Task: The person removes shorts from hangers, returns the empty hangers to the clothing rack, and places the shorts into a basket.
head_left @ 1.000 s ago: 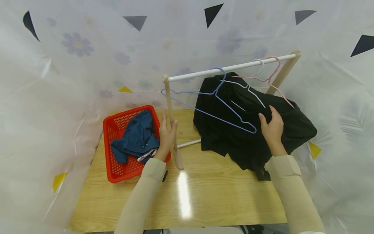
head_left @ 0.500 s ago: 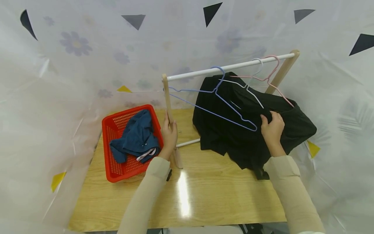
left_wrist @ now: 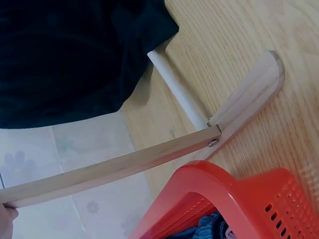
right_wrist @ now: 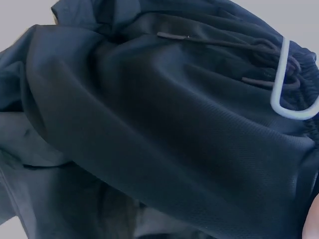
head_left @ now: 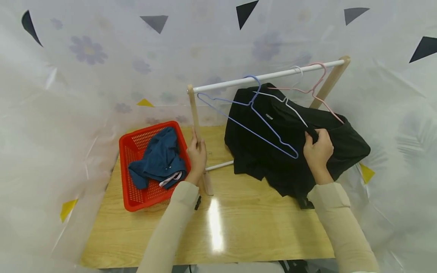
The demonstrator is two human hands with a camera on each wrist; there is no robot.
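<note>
My left hand (head_left: 197, 159) grips the wooden side post (head_left: 194, 113) of a small clothes rack, thumb on one side. At the left wrist view's edge, only a fingertip (left_wrist: 6, 221) shows by the post. My right hand (head_left: 318, 149) pinches the edge of a black garment (head_left: 273, 155) at the lower end of a white hanger (head_left: 295, 110). In the right wrist view the dark cloth has a drawstring (right_wrist: 214, 42) and a gathered waistband, with the white hanger's bent end (right_wrist: 281, 94) over it. A small label (head_left: 269, 116) shows inside the cloth.
A bare blue hanger (head_left: 254, 129) hangs left of the white one on the white rail (head_left: 222, 86). On the right, a pink hanger (head_left: 322, 96) carries black cloth. A red basket (head_left: 124, 170) with blue clothing (head_left: 160, 155) stands left of the rack on the wooden table (head_left: 259, 227).
My left hand has closed round the post. My right fingers have pinched the black cloth at the white hanger's end. The blue hanger has swung slightly, and the label has come into view.
</note>
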